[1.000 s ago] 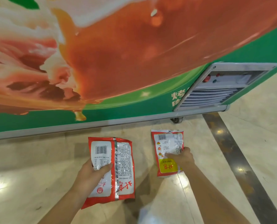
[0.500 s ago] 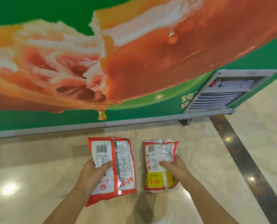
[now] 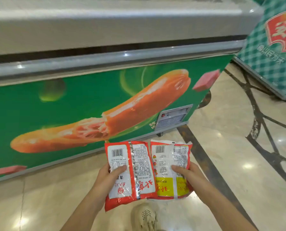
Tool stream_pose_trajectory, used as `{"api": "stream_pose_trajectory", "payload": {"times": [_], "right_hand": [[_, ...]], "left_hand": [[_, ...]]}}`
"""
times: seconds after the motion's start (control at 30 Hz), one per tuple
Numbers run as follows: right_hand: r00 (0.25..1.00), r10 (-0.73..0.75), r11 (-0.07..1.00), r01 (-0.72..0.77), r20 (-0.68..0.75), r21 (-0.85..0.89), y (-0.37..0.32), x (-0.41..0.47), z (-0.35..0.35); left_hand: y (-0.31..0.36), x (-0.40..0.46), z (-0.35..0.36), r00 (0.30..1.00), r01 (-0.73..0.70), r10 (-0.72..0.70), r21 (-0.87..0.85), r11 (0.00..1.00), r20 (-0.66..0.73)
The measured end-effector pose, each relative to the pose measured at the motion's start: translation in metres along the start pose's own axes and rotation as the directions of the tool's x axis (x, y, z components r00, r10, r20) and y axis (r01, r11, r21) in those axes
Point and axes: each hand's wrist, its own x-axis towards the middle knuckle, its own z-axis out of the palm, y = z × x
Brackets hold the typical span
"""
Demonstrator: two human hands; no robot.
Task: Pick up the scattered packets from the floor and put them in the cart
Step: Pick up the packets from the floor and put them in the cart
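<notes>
Above floor — L hand (image 3: 109, 176) & R hand (image 3: 188, 175) grip packets (image 3: 139, 165).

Long chest freezer (image 3: 105, 47) with grey lid and green side printed with a split orange sausage (image 3: 105, 120), grey vent panel (image 3: 172, 116) at its lower right corner, glossy beige marble floor (image 3: 230, 155) with dark inlaid lines, green checked cabinet (image 3: 272, 52) at upper right, beige shoe (image 3: 144, 217) at bottom

Red-white packet (image 3: 130, 170), red-yellow packet (image 3: 170, 169), green freezer (image 3: 55, 114).
</notes>
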Motion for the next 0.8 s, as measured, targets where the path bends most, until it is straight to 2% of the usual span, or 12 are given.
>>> {"api": "stream_pose_trajectory", "payload": {"times": [0.2, 0.27, 0.33, 0.43, 0.5, 0.53, 0.63, 0.8], "right_hand": [[0.983, -0.041, 0.993, 0.060, -0.180, 0.103, -0.097, -0.206, -0.074], [0.961, -0.053, 0.988, 0.091, -0.271, 0.128, -0.120, -0.267, -0.106], [0.929, -0.079, 0.988, 0.120, -0.363, 0.094, -0.136, -0.324, -0.140], [0.830, -0.152, 0.987, 0.152, -0.536, -0.045, -0.145, -0.401, -0.197], [0.760, -0.171, 0.985, 0.135, -0.627, -0.105, -0.140, -0.452, -0.238], [0.733, -0.169, 0.986, 0.117, -0.659, -0.123, -0.136, -0.477, -0.259], [0.624, -0.180, 0.983, 0.092, -0.760, -0.157, -0.115, -0.550, -0.328], [0.409, -0.149, 0.988, 0.088, -0.900, -0.124, -0.059, -0.669, -0.462]], "left_hand": [[0.115, -0.183, 0.069, 0.984, -0.107, 0.073, 0.211, 0.972, 0.163], [0.147, -0.238, 0.102, 0.964, -0.198, 0.127, 0.317, 0.928, 0.232], [0.167, -0.282, 0.145, 0.921, -0.365, 0.255, 0.425, 0.828, 0.295], [0.186, -0.347, 0.220, 0.815, -0.579, 0.403, 0.552, 0.600, 0.416], [0.185, -0.388, 0.277, 0.755, -0.652, 0.438, 0.625, 0.430, 0.487], [0.181, -0.408, 0.306, 0.729, -0.679, 0.441, 0.631, 0.375, 0.523], [0.157, -0.466, 0.399, 0.616, -0.783, 0.439, 0.570, 0.250, 0.654], [0.095, -0.563, 0.553, 0.484, -0.874, 0.397, 0.450, 0.182, 0.780]]}}
